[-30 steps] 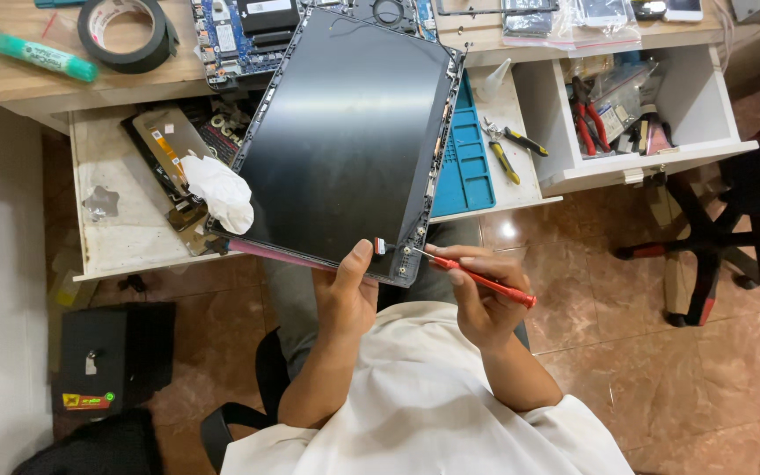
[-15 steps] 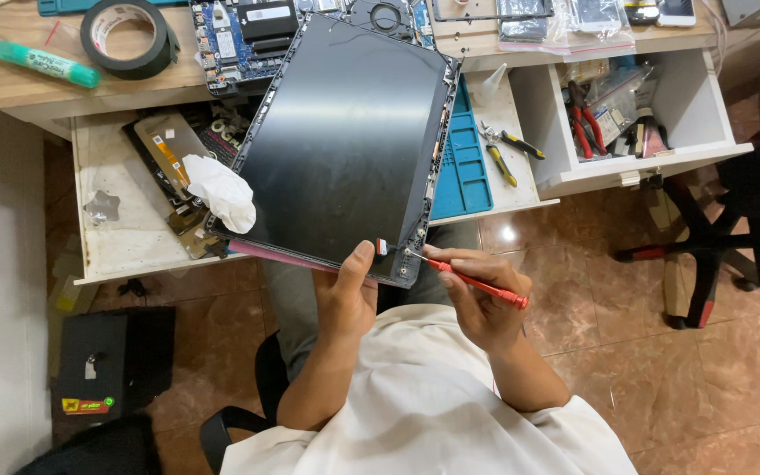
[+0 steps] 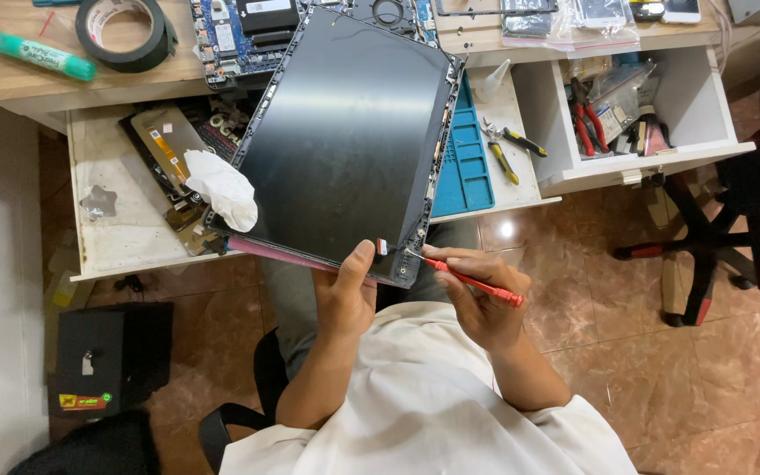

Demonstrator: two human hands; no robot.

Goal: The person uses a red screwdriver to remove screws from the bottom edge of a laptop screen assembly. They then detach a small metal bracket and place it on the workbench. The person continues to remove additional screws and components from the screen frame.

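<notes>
Left hand (image 3: 345,295) gripping the near edge of a big dark screen (image 3: 345,141), thumb lying flat on the glass, fingers hidden under it. Wrist bent up, forearm coming from the lap. Right hand (image 3: 481,303) pinched tight around a thin red tool (image 3: 472,281), held like a pencil. Tool tip touching the near right corner of the screen, just beside the left thumb. Right wrist turned in, elbow close to the body.

Screen tilted, far end leaning on the desk (image 3: 19,84), near end hanging over the knees. Black frame with small bits along the right side of the screen. Pink strip (image 3: 274,253) showing under the near left edge.

White cloth (image 3: 226,189) touching the left side of the screen, lying in an open drawer (image 3: 125,237). Blue mat (image 3: 468,158) just beside the right side of the screen. Yellow-handled pliers (image 3: 507,149) near the mat. Another open drawer (image 3: 661,105) on the right with red-handled tools (image 3: 587,114). Black tape roll (image 3: 125,31) and green marker (image 3: 41,54) on the desk, well apart from the hands. Red and black chair (image 3: 749,229) far right.
</notes>
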